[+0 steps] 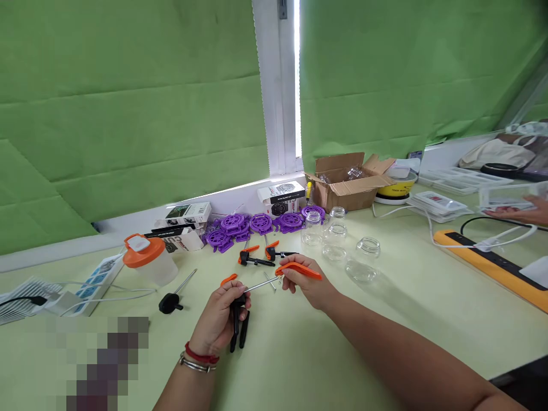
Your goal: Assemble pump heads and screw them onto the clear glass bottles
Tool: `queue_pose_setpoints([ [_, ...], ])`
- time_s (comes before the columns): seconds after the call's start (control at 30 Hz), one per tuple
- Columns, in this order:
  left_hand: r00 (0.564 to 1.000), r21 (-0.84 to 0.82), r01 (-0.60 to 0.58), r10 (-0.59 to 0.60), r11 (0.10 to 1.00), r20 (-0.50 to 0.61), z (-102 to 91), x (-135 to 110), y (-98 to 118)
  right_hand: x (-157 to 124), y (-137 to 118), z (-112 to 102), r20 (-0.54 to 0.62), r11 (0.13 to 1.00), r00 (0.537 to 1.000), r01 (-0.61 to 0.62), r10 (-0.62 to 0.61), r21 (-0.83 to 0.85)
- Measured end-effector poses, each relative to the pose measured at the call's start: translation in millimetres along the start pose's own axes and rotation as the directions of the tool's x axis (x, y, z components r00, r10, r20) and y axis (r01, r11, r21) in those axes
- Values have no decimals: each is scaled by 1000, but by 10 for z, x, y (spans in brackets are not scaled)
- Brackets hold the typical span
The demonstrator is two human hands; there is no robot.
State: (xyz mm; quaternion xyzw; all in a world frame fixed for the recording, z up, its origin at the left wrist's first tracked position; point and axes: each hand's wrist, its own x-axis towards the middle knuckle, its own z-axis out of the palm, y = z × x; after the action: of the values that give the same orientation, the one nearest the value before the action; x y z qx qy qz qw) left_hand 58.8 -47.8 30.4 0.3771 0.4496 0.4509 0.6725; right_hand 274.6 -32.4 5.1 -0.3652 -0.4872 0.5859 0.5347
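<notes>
Running off the left edge, a white slatted object (25,297) is cut short, and a pixelated block (107,365) covers part of the near-left worktop (166,365). Next come one white power strip (99,282), one orange-lidded cup (148,256) and one black-knobbed rod (170,303). Near the middle, the left hand (216,322) is closed around a black clamp body (237,307), much of it hidden in the grip; two black handles (244,330) stick out below. One orange tip (228,279) shows beyond; what it belongs to cannot be told. A metal rod (261,284) spans from the black piece to an orange lever (305,270) pinched in the right hand (309,285); whether they are joined is unclear. Farther off lie two black clamps (245,258) and several purple wheels (261,223), overlapping too much to count. Rightward stand four clear jars (363,269), one cardboard box (349,197) and one yellow tub (396,187). An orange power strip (492,271) runs out at the right edge, where another person's hand (535,212), cut off, touches a clear case (505,197).
</notes>
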Motion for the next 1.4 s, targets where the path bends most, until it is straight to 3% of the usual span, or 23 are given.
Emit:
queue_pose_setpoints([
  [0.1, 1000, -10, -9, 9, 1000, -17, 11, -21, -5, 2, 27, 41, 17, 998, 1000, -5, 4, 64],
  [0.4, 998, -14, -5, 5, 1000, -61, 24, -41, -5, -39, -2, 0, 293, 969, 956, -81, 9, 235],
  [0.6, 999, -3, -14, 14, 1000, -52, 23, -49, -34, -47, -41, -57, 513, 926, 858, -188, -7, 326],
  [0.77, 999, 22, -19, 20, 1000, -40, 32, -65, -24, -45, -133, -133, 615, 870, 788, -318, 21, 377],
  [1.0, 999, 71, -31, 29, 997, 32, 46, -79, -41, -17, -138, -190, 582, 924, 804, -306, 120, 231],
  [1.13, 988, 108, -117, 105, 987, 109, 102, -105, -56, -5, -185, -213, 584, 942, 800, -288, 138, 173],
  [1.27, 967, 201, -250, 232, 947, 109, 241, -129, -32, -51, -223, -235, 457, 965, 875, -235, 158, 118],
  [1.4, 967, 326, -255, 230, 910, 112, 340, -132, -12, -94, -204, -242, 363, 961, 910, -255, 202, 106],
])
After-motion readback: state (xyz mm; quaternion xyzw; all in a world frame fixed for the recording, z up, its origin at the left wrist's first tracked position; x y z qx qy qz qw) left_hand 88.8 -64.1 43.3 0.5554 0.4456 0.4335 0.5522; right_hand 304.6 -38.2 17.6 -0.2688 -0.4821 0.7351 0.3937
